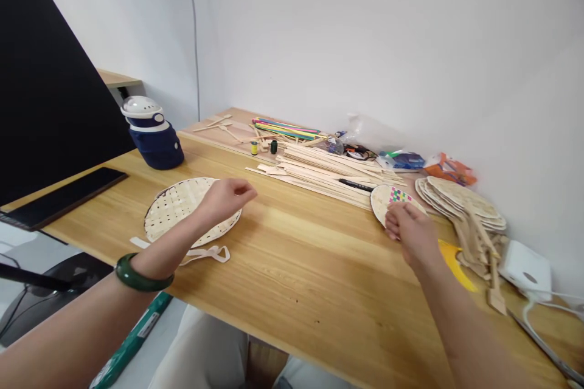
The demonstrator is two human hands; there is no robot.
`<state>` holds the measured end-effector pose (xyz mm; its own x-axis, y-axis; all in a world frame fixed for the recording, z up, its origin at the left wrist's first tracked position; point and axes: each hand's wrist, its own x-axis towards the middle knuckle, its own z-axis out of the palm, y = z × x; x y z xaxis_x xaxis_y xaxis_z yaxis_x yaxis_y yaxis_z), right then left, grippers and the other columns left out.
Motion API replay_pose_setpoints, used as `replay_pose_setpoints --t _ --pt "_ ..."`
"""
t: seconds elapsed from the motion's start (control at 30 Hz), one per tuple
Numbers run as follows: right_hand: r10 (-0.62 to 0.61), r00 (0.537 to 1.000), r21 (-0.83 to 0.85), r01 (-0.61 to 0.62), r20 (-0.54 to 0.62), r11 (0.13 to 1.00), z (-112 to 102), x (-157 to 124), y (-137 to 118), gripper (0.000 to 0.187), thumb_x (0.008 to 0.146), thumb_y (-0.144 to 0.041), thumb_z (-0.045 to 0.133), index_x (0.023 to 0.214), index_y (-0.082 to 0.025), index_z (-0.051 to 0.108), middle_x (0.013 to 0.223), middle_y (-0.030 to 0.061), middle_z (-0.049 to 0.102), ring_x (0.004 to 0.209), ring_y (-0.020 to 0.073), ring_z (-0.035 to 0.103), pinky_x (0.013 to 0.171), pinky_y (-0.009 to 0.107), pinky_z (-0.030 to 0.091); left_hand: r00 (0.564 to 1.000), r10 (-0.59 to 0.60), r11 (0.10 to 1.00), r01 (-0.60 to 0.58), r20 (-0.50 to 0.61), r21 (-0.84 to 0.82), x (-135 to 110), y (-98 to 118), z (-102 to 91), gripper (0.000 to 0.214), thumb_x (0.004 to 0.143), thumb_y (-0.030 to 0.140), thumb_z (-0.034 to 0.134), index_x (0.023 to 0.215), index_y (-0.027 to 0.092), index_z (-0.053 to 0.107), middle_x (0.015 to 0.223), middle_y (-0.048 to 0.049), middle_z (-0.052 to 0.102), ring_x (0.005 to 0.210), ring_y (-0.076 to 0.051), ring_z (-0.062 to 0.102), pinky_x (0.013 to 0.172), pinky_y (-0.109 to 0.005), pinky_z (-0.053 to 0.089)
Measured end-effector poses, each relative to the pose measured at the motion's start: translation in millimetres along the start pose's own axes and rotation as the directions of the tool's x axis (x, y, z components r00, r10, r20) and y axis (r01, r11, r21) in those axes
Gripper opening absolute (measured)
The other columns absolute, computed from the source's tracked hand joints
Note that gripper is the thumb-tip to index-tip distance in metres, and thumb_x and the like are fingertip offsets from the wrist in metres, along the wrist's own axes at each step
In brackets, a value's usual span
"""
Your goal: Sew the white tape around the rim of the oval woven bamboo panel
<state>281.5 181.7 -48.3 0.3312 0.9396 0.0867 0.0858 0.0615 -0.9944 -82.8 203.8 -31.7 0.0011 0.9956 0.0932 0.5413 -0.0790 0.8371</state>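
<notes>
My left hand (228, 196), with a green bangle (137, 276) on its wrist, hovers over the right part of a round woven bamboo fan (176, 206). Its fingertips are pinched together; anything between them is too fine to make out. A loop of pale ribbon (214, 253) lies by the fan's near edge. Farther right, my right hand (413, 231) is closed in front of a small woven disc (379, 202) with coloured squares. Its fingers are curled, and what they hold, if anything, is hidden.
Thin bamboo strips (319, 170) lie along the back with a black pen (356, 185), yellow thread spool (254, 148) and dark spool (274, 146). Stacked woven fans (460, 197), yellow tape (456, 264) and a white box (527, 270) stand right; a blue jug (157, 143) stands left.
</notes>
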Motion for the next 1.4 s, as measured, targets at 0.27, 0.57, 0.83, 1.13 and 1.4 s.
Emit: replay_pose_setpoints --t 0.27,0.57,0.83,1.13,1.4 --pt "0.134 0.956 -0.073 -0.119 0.261 0.99 60 -34 15 0.018 0.066 -0.029 0.069 0.068 -0.019 0.054 0.047 -0.0089 0.043 0.039 0.0054 0.033 0.036 0.018 0.024 0.983 0.011 0.995 0.007 0.183 -0.096 -6 26 54.9 0.031 0.079 0.033 0.059 0.101 0.016 0.074 0.089 -0.01 0.075 0.081 -0.026 0.071 0.083 -0.042 0.054" --pt "0.301 0.863 -0.029 -0.317 0.405 0.948 55 -46 28 0.026 0.075 -0.043 0.061 0.075 -0.021 0.048 0.048 -0.0122 0.033 0.038 0.0037 0.023 0.036 0.017 0.018 0.753 0.098 0.835 0.294 0.651 -0.465 -4 47 142.3 0.044 0.086 0.038 0.057 0.12 0.011 0.066 0.096 -0.0129 0.076 0.073 -0.021 0.075 0.07 -0.034 0.059" --pt "0.409 0.828 -0.052 -0.423 0.384 0.905 47 -38 28 0.02 0.072 -0.033 0.065 0.072 -0.019 0.051 0.048 -0.0113 0.039 0.038 0.0021 0.026 0.034 0.014 0.017 0.681 0.085 0.708 0.473 0.727 -0.525 -3 29 145.6 0.047 0.077 0.041 0.072 0.114 0.012 0.069 0.086 -0.0081 0.075 0.069 -0.018 0.07 0.072 -0.033 0.056" --pt "0.504 0.677 0.003 -0.599 0.537 0.801 47 -43 18 0.031 0.07 -0.04 0.074 0.075 -0.019 0.052 0.049 -0.0118 0.035 0.039 0.002 0.023 0.032 0.012 0.019 0.865 0.012 0.922 0.185 0.502 -0.341 -10 37 137.1 0.028 0.077 0.038 0.066 0.078 0.012 0.076 0.049 0.004 0.053 0.041 -0.008 0.041 0.043 -0.021 0.03" --pt "0.43 0.696 0.092 -0.577 0.575 0.811 46 -41 25 0.034 0.078 -0.048 0.066 0.086 -0.016 0.063 0.052 -0.0042 0.055 0.036 0.0051 0.035 0.031 0.018 0.04 0.892 -0.009 0.927 0.177 0.452 -0.329 -6 36 131.0 0.03 0.076 0.042 0.066 0.077 0.013 0.075 0.044 0.0058 0.046 0.041 -0.008 0.035 0.042 -0.021 0.024"
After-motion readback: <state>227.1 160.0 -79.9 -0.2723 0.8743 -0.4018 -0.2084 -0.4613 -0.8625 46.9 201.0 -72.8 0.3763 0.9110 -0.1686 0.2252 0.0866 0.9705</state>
